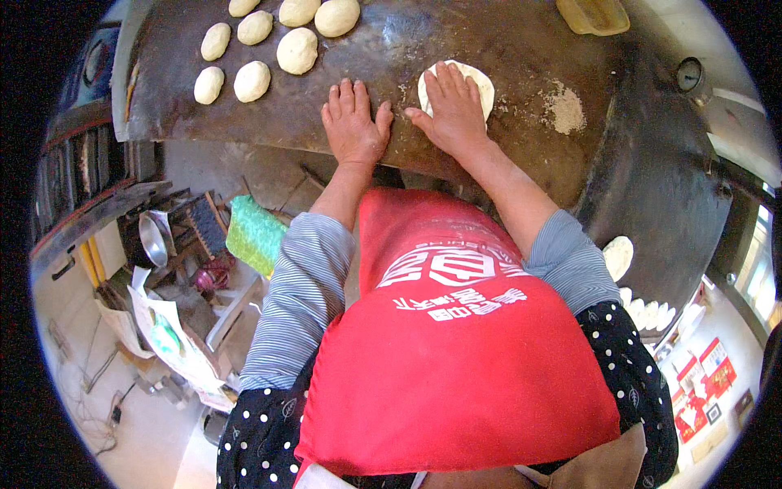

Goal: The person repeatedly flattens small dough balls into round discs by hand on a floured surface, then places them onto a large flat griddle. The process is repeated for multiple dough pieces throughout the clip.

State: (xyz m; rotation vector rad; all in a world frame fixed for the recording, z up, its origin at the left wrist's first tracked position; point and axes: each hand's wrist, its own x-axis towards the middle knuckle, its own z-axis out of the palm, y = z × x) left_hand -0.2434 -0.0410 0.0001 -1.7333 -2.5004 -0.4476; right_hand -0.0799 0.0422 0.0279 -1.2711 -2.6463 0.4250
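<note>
My right hand [449, 110] lies flat on a round disc of dough [486, 91], palm down, covering much of it. The disc's pale rim shows around the fingers. To its left, my left hand [354, 125] rests palm down on the dark, worn worktable [391, 67] near its front edge, holding nothing, thumb spread. Several rounded dough pieces [297, 51] sit on the table beyond and to the left of this hand. Right of the disc is a small pile of pale grains or crumbs [565, 109], with a few bits scattered beside my right hand.
A yellowish plastic tub [595, 17] stands at the far right. Beside the table is a dark round griddle-like surface [660, 202] with a flat dough piece [618, 258] and several smaller pieces. A round gauge [690, 74] is near it. A metal bowl [153, 239] lies among clutter lower left.
</note>
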